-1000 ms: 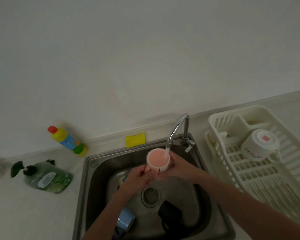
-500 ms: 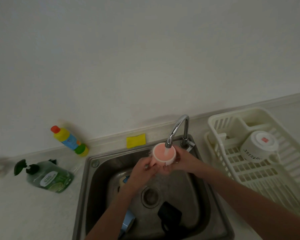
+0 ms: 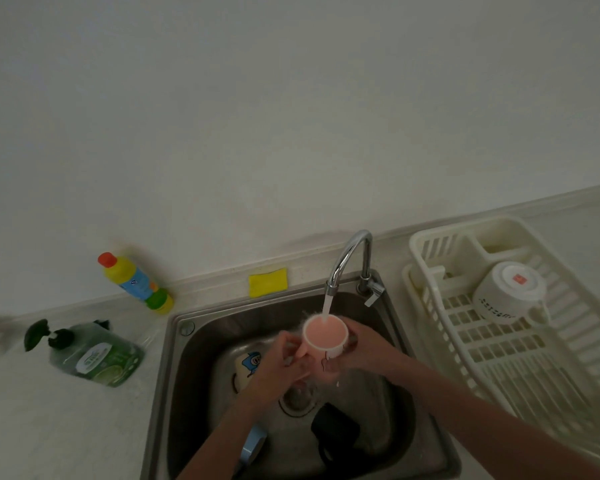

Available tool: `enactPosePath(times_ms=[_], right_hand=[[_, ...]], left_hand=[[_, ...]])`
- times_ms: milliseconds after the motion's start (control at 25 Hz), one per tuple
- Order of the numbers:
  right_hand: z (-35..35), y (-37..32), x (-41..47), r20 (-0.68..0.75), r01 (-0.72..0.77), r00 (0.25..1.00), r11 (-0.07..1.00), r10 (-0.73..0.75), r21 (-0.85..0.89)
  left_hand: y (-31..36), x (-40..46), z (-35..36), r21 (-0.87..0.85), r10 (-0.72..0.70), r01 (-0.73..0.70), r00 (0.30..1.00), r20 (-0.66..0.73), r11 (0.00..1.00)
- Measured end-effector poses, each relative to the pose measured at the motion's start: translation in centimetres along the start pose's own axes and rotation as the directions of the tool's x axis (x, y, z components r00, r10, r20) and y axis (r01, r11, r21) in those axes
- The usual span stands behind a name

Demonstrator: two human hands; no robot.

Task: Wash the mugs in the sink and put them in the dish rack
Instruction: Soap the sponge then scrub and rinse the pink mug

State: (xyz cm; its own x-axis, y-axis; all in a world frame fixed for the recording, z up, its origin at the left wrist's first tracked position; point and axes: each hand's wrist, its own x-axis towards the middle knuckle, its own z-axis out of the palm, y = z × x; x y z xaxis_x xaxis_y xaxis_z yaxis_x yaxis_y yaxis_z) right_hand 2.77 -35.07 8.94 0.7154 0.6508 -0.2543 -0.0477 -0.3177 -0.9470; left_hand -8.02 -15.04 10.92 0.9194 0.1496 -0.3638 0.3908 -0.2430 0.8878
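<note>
A white mug with a pink inside (image 3: 325,335) stands upright under the running tap (image 3: 347,261), brimming with water. My left hand (image 3: 284,358) grips its handle side and my right hand (image 3: 361,344) wraps round its wall. Below them, in the steel sink (image 3: 187,375), lie a white mug with a blue cartoon (image 3: 248,367), a light blue mug (image 3: 252,445) partly behind my left forearm, and a black mug (image 3: 335,433). A white mug (image 3: 508,292) sits upside down in the cream dish rack (image 3: 520,362) on the right.
A yellow sponge (image 3: 268,282) lies behind the sink. On the counter to the left are a green soap dispenser on its side (image 3: 94,355) and a yellow bottle with a red cap (image 3: 134,280). The tap handle (image 3: 373,294) sticks out at the sink's back right.
Both hands lowered the pink mug a little below the spout, and water now overflows and splashes down into the sink.
</note>
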Motion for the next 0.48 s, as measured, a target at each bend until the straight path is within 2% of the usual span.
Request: enactPosePath(times_ms=[160, 320, 480], right_hand=[[0.8, -1.7, 1.2, -0.03, 0.049, 0.998, 0.999, -0.048, 0.023], [-0.4, -2.9, 2.0, -0.046, 0.085, 0.996, 0.995, -0.082, 0.058], [-2.6, -2.6, 1.5, -0.037, 0.063, 0.998, 0.995, -0.06, 0.082]], left_hand=[[1.1, 0.0, -1.1, -0.097, 0.002, -0.007, 0.999, -0.05, 0.995], [2.4, 1.3, -1.2, -0.033, 0.059, -0.062, 0.994, -0.092, 0.997], [3.8, 2.2, 0.3, -0.035, 0.069, -0.071, 0.996, -0.055, 0.997]])
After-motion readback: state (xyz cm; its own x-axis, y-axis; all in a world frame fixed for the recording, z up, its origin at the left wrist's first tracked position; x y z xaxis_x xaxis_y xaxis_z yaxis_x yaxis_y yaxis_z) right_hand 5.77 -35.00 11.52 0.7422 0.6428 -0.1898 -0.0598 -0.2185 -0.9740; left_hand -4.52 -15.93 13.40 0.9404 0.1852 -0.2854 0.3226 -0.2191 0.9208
